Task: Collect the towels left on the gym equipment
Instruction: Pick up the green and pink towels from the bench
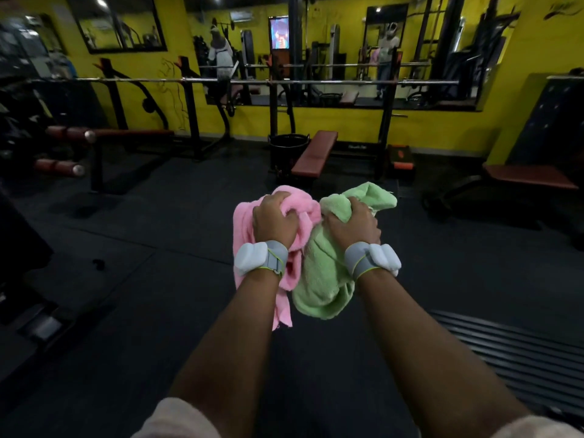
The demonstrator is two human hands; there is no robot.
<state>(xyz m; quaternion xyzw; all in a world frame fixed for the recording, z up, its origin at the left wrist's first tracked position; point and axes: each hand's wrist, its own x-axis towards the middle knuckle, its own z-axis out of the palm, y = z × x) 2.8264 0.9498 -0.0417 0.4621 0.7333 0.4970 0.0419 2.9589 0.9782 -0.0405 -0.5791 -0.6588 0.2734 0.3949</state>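
Note:
My left hand (274,221) is closed around a bunched pink towel (242,229), which hangs down past my wrist. My right hand (353,226) grips a crumpled light green towel (319,279) that droops below the forearm. Both hands are held out in front of me at mid-frame, side by side, and the two towels touch in the middle. Each wrist wears a grey band with a white pad.
A black bucket (286,147) stands beside a brown flat bench (314,154) under a barbell rack (240,81) straight ahead. Another bench (531,177) is at right, padded rollers (68,134) at left. Dark rubber floor lies between; a ribbed mat (518,343) sits near right.

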